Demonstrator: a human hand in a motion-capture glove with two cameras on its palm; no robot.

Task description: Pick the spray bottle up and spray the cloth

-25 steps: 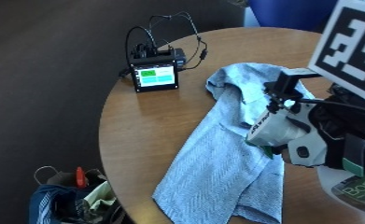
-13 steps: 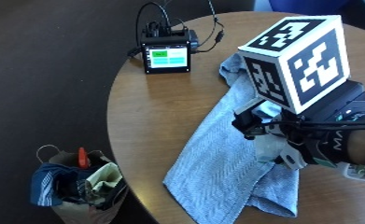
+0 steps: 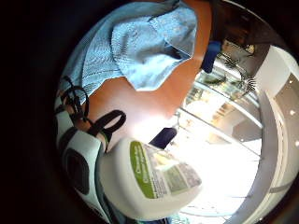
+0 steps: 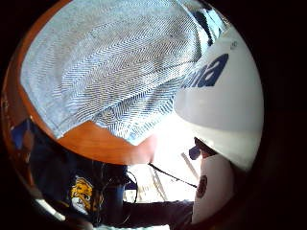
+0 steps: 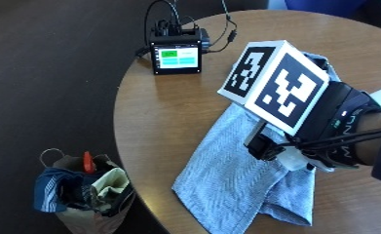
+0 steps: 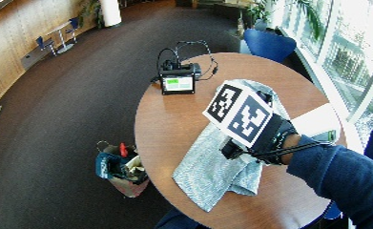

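Right hand (image 5: 346, 131) holds spray bottle (image 3: 149, 182) above cloth (image 5: 242, 180) near table (image 5: 158, 122) edge.

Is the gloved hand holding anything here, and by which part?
Apparently the spray bottle, close against the right hand above the cloth; where it is gripped cannot be told.

I saw a round wooden table (image 6: 167, 119) standing on dark carpet (image 6: 59, 109). Bright daylight poured through tall windows (image 6: 357, 43) along one side, where potted plants (image 6: 262, 9) stood. A blue chair (image 6: 270, 45) sat at the table's far edge. Wood-panelled wall (image 6: 15, 43) ran behind a small table with chairs (image 6: 56, 40). A stuffed bag (image 5: 83, 192) sat on the floor beside the table.
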